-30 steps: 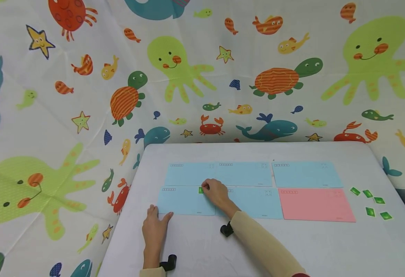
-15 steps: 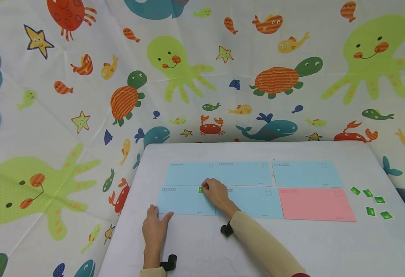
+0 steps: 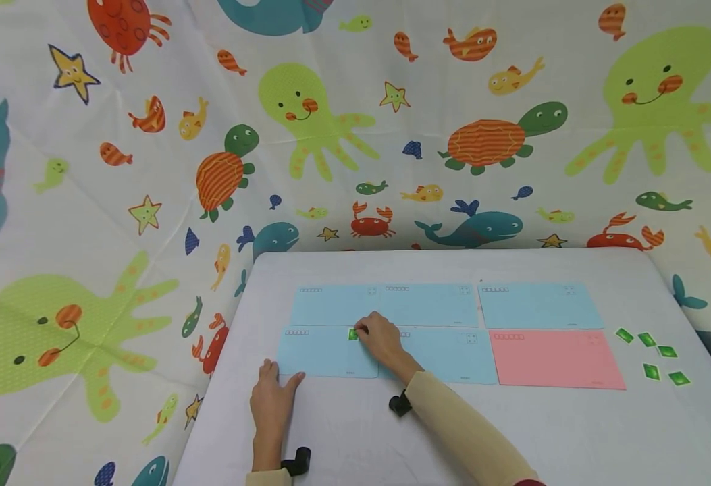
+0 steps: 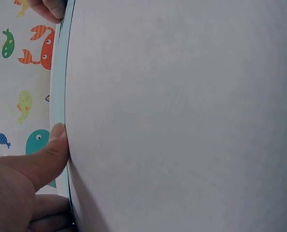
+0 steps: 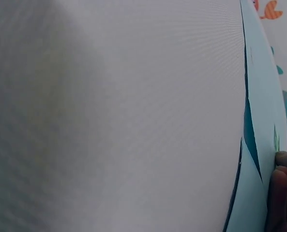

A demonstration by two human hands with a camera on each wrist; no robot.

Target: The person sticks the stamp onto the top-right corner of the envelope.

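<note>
A blue envelope (image 3: 319, 358) lies at the front left of the group. My left hand (image 3: 271, 405) rests at its lower left corner, thumb spread along the bottom edge; the left wrist view shows the thumb (image 4: 56, 150) on that edge. At the upper right corner of the same envelope is a small green stamp (image 3: 352, 334). My right hand (image 3: 381, 337) pinches the stamp's right side between curled fingers and thumb, covering part of it. In the right wrist view the fingertips (image 5: 283, 159) meet the green stamp (image 5: 276, 137) close over the paper.
Several more blue envelopes, such as the back right one (image 3: 537, 307), form two rows with a pink envelope (image 3: 556, 361) at the front right. Several loose green stamps (image 3: 651, 372) lie right of it on the white table (image 3: 355, 432). A sea-animal cloth (image 3: 331, 135) hangs behind.
Hands, stamp and envelopes hold nearly the same places throughout; only the head view shifts very slightly.
</note>
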